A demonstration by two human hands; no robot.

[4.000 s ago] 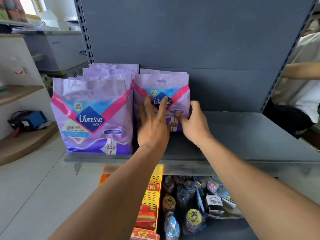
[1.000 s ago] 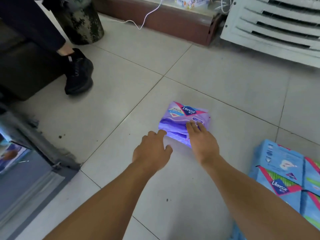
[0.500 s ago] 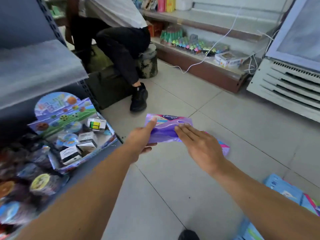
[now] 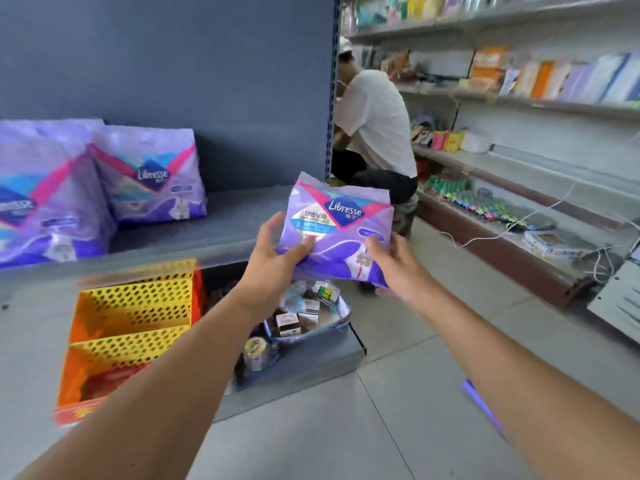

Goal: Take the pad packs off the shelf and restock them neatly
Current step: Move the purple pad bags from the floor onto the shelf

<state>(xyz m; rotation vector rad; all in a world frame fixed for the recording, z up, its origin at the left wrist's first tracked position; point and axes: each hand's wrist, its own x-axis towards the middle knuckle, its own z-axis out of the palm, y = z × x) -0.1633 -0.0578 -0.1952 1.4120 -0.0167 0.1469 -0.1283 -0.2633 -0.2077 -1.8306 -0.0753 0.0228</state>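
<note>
- A purple pad pack (image 4: 337, 230) is held upright in the air, just in front of the grey shelf (image 4: 221, 233) and beyond its right end.
- Its lower left edge is gripped by the left hand (image 4: 277, 249), thumb on the front; its lower right is pinched by the right hand (image 4: 393, 259).
- Two stocked packs (image 4: 152, 174) are seen standing at the shelf's left; the right part is bare.
- Restocking is judged partly done: this pack is not yet placed, and a purple item (image 4: 479, 398) lies on the floor below the shelf.

Shelf (image 4: 221, 233) bare right of 2 standing packs (image 4: 152, 178); packs block left end.
</note>
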